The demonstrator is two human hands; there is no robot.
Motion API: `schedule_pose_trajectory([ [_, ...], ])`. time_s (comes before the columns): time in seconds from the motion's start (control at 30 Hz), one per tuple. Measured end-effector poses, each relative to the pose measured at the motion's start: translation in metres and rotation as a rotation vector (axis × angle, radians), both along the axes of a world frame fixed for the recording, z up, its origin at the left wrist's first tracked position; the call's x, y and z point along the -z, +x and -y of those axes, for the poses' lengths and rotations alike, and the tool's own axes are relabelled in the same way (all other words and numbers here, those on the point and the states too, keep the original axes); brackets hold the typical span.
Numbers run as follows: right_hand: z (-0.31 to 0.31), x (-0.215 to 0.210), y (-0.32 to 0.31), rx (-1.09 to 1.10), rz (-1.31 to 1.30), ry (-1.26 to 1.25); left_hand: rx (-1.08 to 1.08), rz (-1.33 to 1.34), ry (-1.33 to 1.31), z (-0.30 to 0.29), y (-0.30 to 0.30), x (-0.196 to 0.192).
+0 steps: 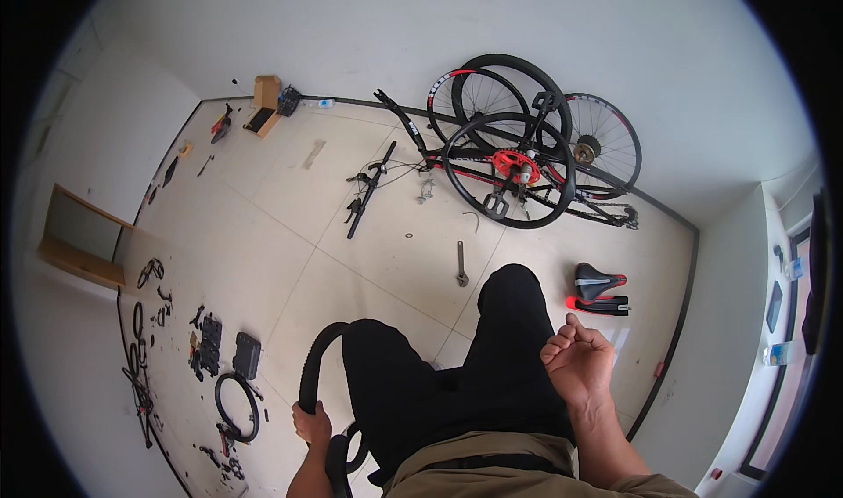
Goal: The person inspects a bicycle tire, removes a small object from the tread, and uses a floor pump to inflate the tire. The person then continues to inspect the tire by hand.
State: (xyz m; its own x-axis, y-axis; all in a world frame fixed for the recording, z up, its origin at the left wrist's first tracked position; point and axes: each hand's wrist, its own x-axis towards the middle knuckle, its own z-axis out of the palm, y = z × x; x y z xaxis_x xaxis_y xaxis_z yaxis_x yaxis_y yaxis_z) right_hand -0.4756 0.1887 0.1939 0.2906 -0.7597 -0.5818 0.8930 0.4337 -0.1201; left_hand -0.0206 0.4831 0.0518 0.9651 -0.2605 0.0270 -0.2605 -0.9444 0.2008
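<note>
At the lower left, my left hand (313, 423) is wrapped round a black bicycle tyre (314, 371), which curves up beside my left knee; my leg and body hide part of it. My right hand (580, 357) is raised to the right of my right thigh, palm up, with its fingers curled in and nothing visible in them. Beyond that hand, a black and red saddle (599, 280) lies on the floor with a black and red mudguard-like piece (601, 306) beside it. An adjustable wrench (461, 265) rests in front of my knees.
Against the far wall lean a black and red bicycle frame (474, 166) and several wheels (610, 116). A handlebar (372, 191) with cables lies left of them. Farther left are an opened cardboard box (266, 92), a dark tool case (247, 356), a small wheel (237, 406) and scattered parts.
</note>
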Motion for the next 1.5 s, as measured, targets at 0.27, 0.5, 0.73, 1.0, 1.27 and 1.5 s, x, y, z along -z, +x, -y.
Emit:
schedule_pose_trajectory([
  [0.27, -0.001, 0.000, 0.000, 0.004, 0.008, -0.009, -0.004, -0.006, 0.042, 0.001, 0.008, -0.003],
  [0.5, 0.003, -0.002, -0.001, -0.002, -0.011, 0.005, 0.064, -0.097, 0.020, 0.019, 0.063, -0.039],
  [0.73, 0.008, -0.003, -0.003, 0.015, -0.053, 0.000, 0.163, 0.028, -0.180, 0.068, 0.117, -0.066],
  [1.0, 0.007, 0.002, 0.000, -0.005, -0.067, -0.034, 0.207, 0.152, -0.428, 0.190, 0.144, -0.102],
  [1.27, 0.011, 0.001, -0.003, 0.013, -0.117, -0.026, 0.162, -0.288, -1.240, 0.323, 0.089, -0.130],
  [1.5, 0.014, 0.000, -0.009, 0.027, -0.101, -0.022, 0.202, -0.381, -1.245, 0.346, -0.014, -0.060],
])
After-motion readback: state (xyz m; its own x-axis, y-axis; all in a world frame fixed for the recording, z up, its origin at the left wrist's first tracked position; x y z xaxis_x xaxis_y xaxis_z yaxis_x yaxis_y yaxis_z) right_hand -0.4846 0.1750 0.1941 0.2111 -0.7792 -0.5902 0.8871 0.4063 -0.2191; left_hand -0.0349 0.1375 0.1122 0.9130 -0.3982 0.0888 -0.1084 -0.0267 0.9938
